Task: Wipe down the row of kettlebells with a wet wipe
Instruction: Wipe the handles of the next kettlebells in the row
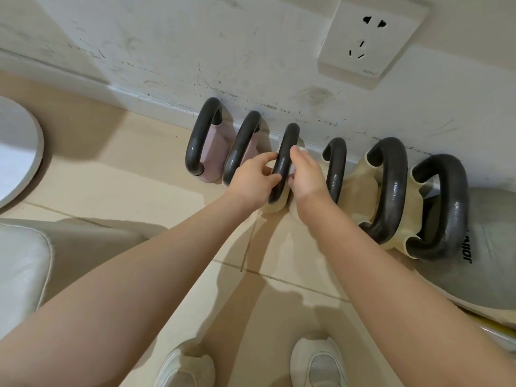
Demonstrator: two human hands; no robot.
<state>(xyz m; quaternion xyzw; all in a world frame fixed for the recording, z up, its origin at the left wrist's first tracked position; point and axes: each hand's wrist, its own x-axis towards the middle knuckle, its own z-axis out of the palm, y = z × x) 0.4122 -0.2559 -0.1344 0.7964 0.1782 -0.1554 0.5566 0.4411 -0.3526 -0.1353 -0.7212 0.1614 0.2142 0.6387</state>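
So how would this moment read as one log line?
step: wiping third kettlebell handle | left hand: steadies handle | right hand: holds wet wipe

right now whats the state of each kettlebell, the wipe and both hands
two pink kettlebells: upright by the wall, untouched
third cream kettlebell with dark grey handle: upright, held
white wet wipe: bunched against that handle
left hand: steadying the handle
right hand: gripping the wipe
three kettlebells to the right: upright, untouched

Scuffed white wall (173,46) (one socket (371,40)), beige tiles (156,174)
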